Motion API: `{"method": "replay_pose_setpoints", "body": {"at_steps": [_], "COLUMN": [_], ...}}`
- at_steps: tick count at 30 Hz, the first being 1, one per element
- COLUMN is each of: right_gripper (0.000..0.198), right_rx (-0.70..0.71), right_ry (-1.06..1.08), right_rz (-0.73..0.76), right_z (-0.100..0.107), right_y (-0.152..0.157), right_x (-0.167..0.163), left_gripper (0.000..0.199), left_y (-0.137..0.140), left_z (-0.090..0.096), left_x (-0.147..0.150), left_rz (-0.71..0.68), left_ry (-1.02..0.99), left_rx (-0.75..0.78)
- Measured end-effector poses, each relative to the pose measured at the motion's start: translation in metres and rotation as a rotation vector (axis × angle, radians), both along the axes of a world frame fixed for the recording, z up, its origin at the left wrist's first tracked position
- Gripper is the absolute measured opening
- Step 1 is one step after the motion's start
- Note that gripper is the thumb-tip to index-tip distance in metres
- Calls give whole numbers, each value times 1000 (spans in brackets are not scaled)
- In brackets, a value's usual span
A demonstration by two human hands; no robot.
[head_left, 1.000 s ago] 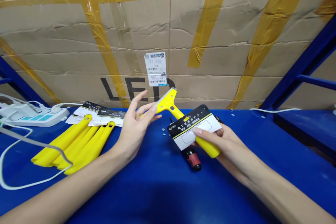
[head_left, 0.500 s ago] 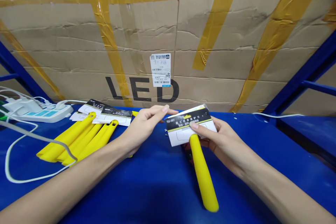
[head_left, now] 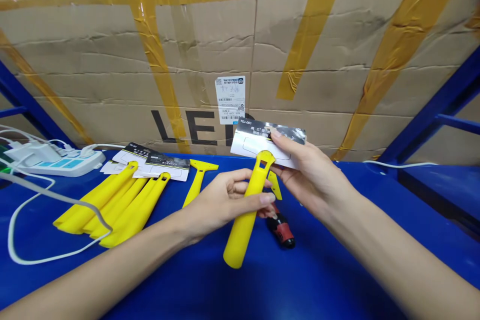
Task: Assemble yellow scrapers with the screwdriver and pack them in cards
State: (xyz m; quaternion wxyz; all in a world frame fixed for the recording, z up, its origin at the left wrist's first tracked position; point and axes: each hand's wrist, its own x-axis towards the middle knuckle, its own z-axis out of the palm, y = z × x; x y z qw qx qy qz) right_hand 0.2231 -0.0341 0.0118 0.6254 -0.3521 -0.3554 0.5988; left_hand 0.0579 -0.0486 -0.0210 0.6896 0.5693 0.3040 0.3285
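Observation:
My left hand (head_left: 236,200) is closed around a yellow scraper handle (head_left: 240,240), thumb on its front. The handle tilts, its top with a square hole pointing up and right. My right hand (head_left: 315,165) pinches a folded black-and-white header card (head_left: 249,142) marked TGJ-001, which sits at the handle's top. Below the hands lies a red and black tool (head_left: 284,230), partly hidden; it looks like a screwdriver. A small yellow piece (head_left: 276,187) shows beside it. Left of my left hand lies a T-shaped yellow scraper (head_left: 197,180), its lower end hidden by my forearm.
Several yellow handles (head_left: 131,210) with header cards (head_left: 167,165) lie at the left on the blue table (head_left: 318,280). A white power strip (head_left: 71,162) with plugs and loose cables (head_left: 56,195) is beyond them. A large taped cardboard box (head_left: 210,50) stands behind.
My left hand has come right and taken hold of the yellow handle. The handle and card have risen and turned, the lower end swinging left. The red and black tool is now more exposed.

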Motion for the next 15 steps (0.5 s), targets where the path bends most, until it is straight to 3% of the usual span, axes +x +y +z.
{"method": "replay_pose_setpoints", "body": {"at_steps": [5,10,15], "right_gripper": [22,30,31], "right_rx": [-12,48,76], "right_ry": [-207,-475,-577], "right_rz": [105,173,191], "right_z": [-10,-29,-30], "right_y": [16,29,36], "right_x": [18,36,20], "left_gripper": [29,34,44], "left_y": [7,15,15], "left_z": [8,17,28], "left_x": [-14,-33,-60], "left_rz": [167,233,322], "left_ry": [248,604,731], "left_rx": [146,459,764]}}
